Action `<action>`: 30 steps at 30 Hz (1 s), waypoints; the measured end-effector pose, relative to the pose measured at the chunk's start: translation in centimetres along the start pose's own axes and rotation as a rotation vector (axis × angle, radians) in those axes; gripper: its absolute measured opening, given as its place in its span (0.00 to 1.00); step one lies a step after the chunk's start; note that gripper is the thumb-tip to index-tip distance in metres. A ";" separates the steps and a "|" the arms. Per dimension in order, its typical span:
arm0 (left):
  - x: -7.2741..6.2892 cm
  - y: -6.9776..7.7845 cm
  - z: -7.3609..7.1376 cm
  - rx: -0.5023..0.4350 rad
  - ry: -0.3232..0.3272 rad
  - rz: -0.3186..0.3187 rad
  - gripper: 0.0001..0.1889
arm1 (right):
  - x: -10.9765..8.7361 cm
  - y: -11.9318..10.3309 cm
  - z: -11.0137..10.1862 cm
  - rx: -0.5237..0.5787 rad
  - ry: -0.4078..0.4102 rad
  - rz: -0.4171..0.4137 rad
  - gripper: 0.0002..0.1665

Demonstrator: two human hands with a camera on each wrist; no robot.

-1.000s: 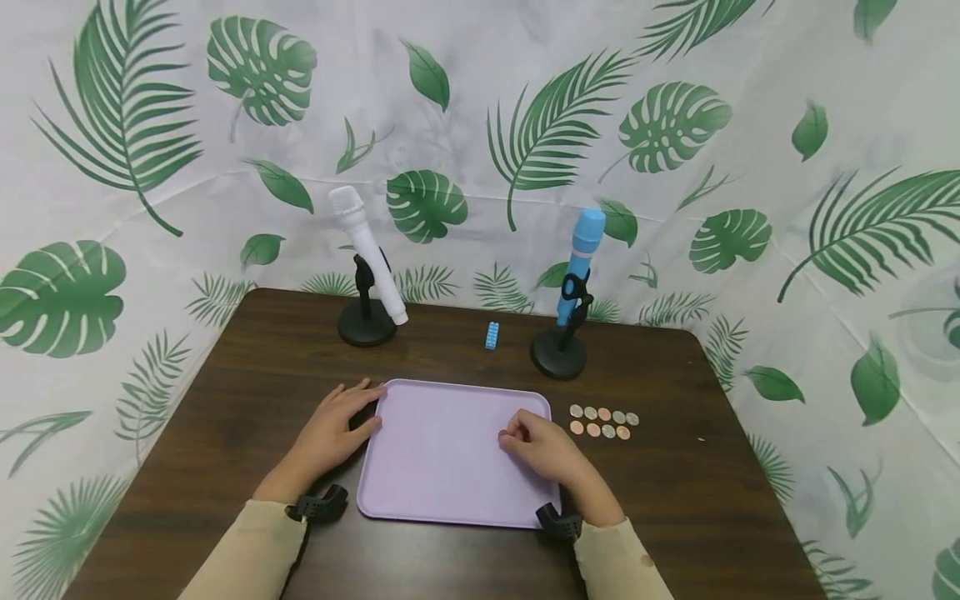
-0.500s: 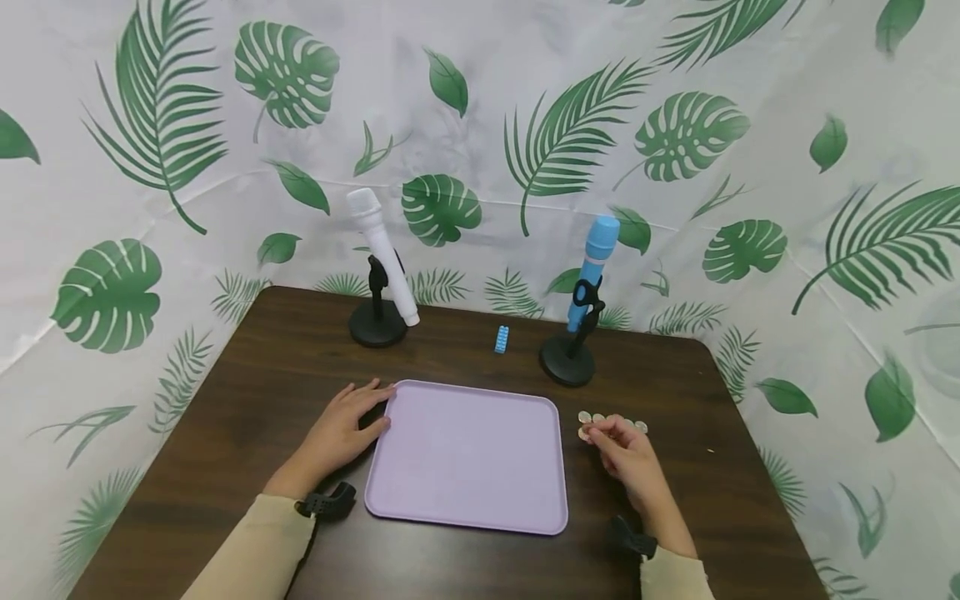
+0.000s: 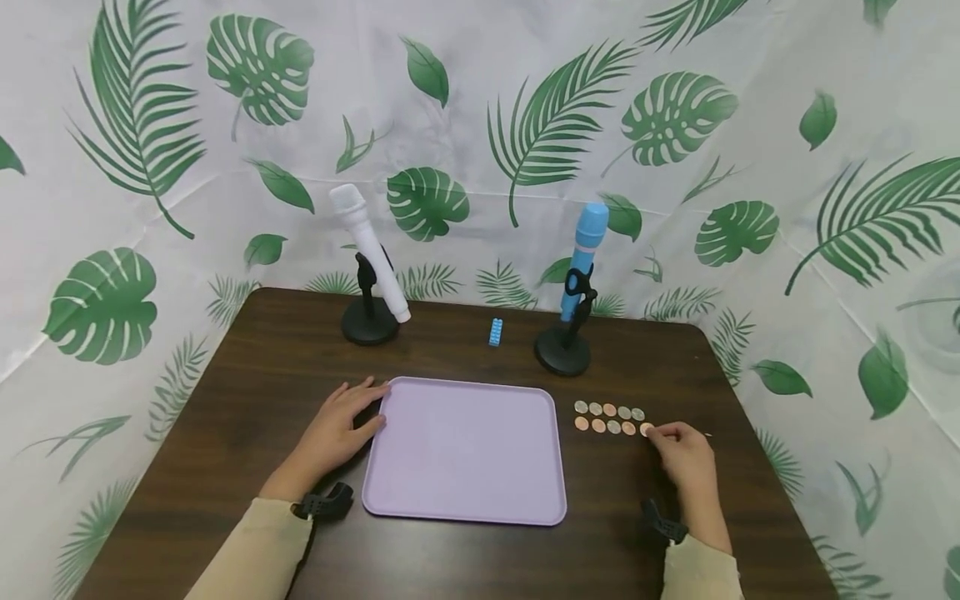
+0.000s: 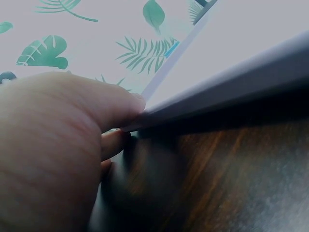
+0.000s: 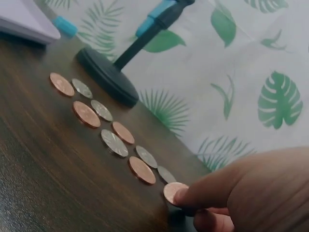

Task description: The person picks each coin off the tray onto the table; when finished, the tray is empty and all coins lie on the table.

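Observation:
My right hand (image 3: 686, 458) is at the right end of the front row of coins, its thumb and fingertips pinching a copper coin (image 5: 172, 192) down at the tabletop. Two rows of several copper and silver coins (image 3: 610, 410) lie right of a lilac tray (image 3: 465, 512). In the right wrist view, the thumb covers part of the pinched coin. My left hand (image 3: 337, 429) rests at the tray's left side, fingers relaxed and spread. Its thumb (image 4: 120, 104) touches the tray's edge in the left wrist view, and the other fingertips are partly hidden behind it.
Behind the tray, a white microphone (image 3: 371, 250) leans in a black stand (image 3: 367, 327). To the right, a blue microphone (image 3: 581, 267) is in another stand (image 3: 562, 357). A small blue studded block (image 3: 496, 332) lies between them on the dark wooden table (image 3: 450, 558). A leaf-print cloth (image 3: 480, 125) hangs behind.
My right hand has gone from over the tray to the coin rows on the right, bringing a copper coin to the front row's right end. My left hand stays at the tray.

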State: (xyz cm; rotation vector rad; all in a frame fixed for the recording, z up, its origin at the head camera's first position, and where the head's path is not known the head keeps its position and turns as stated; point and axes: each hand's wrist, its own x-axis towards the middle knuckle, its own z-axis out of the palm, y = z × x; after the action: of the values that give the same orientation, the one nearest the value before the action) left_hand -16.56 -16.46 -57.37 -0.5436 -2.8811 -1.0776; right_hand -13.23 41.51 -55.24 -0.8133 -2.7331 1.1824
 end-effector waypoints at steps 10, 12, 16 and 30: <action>-0.6 -0.3 -0.4 0.004 0.001 0.000 0.32 | -0.2 -0.1 1.0 -0.105 0.016 -0.035 0.23; -0.7 -0.4 -0.5 0.007 0.000 -0.007 0.32 | -0.2 -0.3 1.2 -0.103 0.020 -0.033 0.23; -0.8 -0.6 -0.5 0.012 0.003 -0.010 0.32 | -0.1 -0.5 1.5 -0.098 0.025 -0.034 0.24; -0.7 -1.0 0.5 0.022 0.000 0.015 0.31 | -0.1 0.7 1.5 -0.067 0.010 -0.034 0.23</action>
State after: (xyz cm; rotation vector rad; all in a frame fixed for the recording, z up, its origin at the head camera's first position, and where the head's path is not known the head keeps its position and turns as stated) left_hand -16.23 -17.06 -58.50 -0.5634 -2.8804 -1.0434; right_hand -13.23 40.84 -56.81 -0.7734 -2.7801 1.0834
